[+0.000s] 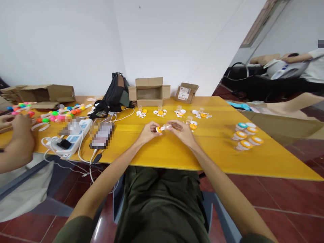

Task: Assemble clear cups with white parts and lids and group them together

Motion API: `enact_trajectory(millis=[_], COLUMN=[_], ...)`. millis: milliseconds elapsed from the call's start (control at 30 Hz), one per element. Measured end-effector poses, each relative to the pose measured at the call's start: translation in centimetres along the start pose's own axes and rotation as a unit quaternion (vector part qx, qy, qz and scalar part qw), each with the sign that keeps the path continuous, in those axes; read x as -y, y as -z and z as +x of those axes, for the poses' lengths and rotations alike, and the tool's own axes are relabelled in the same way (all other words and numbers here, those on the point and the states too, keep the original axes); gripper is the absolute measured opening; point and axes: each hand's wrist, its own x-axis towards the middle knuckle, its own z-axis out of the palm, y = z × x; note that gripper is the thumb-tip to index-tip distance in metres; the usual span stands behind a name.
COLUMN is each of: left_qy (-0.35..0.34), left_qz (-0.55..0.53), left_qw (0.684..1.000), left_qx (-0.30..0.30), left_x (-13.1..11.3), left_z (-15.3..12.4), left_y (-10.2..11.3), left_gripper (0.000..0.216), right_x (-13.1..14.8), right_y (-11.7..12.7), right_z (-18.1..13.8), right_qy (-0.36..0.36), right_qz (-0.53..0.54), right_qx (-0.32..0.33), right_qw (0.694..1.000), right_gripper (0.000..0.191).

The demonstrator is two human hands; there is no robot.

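Observation:
Over the middle of the yellow table, my left hand (149,133) is closed on an orange and white cap (159,129). My right hand (181,130), fingers pinched together, holds a small clear plastic jar (167,127) close to that cap. Small white pieces show between the two, too small to make out. Just beyond my right hand lie an orange ring (193,127) and another clear jar (189,119). Farther back are several small groups of loose white pieces, orange rings and clear jars, one with an orange ring (160,112).
Several capped jars (245,145) stand at the right. An open cardboard box (149,102), a smaller box (186,92) and a black backpack (115,92) line the back. Left are a phone (101,135), a power strip (76,140) with cables, and a co-worker's hands (22,128) by colourful balls.

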Motion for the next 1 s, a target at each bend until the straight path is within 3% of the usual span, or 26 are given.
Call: enact_trajectory(millis=[433, 1000], left_qy=[0.003, -0.017], left_qz=[-0.006, -0.033], left_qw=[0.999, 0.997], left_qx=[0.044, 0.066], left_x=[-0.2, -0.15], left_z=[-0.11, -0.23], left_y=[-0.16, -0.02], left_gripper=[0.054, 0.048], right_x=[0.27, 0.34], right_y=[-0.55, -0.32], right_z=[-0.81, -0.88], right_qy=[0.029, -0.03], right_qz=[0.005, -0.017], right_qx=[0.056, 0.038], right_qw=[0.998, 0.999], right_gripper=[0.031, 0.02])
